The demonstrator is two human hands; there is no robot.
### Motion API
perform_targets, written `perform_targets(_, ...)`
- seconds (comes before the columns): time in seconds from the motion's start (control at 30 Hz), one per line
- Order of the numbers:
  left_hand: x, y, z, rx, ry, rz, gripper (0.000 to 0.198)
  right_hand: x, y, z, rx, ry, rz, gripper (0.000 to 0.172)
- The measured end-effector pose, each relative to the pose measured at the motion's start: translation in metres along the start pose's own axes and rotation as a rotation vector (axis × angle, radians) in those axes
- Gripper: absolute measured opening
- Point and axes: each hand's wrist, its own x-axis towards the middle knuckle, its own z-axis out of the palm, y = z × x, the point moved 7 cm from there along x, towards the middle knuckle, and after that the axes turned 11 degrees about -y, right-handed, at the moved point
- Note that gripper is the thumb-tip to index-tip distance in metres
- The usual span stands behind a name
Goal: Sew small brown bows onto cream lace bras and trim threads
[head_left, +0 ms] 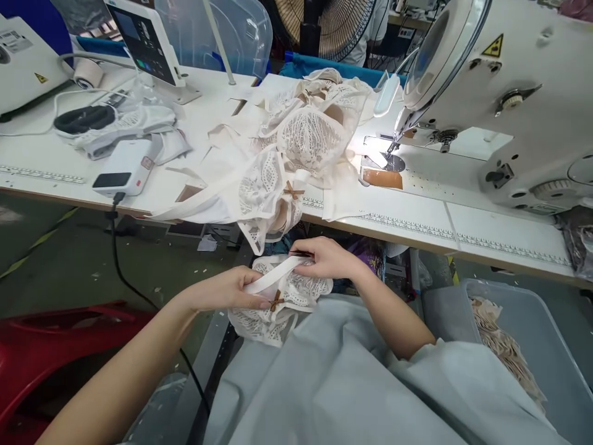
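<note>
A white lace bra with a small brown bow lies over my lap, below the table's front edge. My left hand is closed on its white strap, thumb beside the bow. At the strap's other end my right hand is closed too, its fingers bent around the strap. A thin dark thing shows at the right fingertips; its kind is hard to make out. More lace bras are heaped on the table just above, one cup hanging over the edge.
A sewing machine with a lit needle area stands right on the white table. A screen, a white power bank with a cable, and a fan are around. A grey bin holds beige pieces; a red chair is lower left.
</note>
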Motion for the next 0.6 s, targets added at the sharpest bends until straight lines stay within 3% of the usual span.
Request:
perform_targets(0.47,0.017,-0.003,-0.01,-0.065,-0.037,0.066,0.035,0.008,0.023,0.0,0.012,-0.019,0.09,0.016)
perform_targets(0.6,0.0,0.003,-0.001,0.063,-0.076,0.034,0.036,-0.012,0.025,0.002,-0.014,-0.087,0.121,0.02)
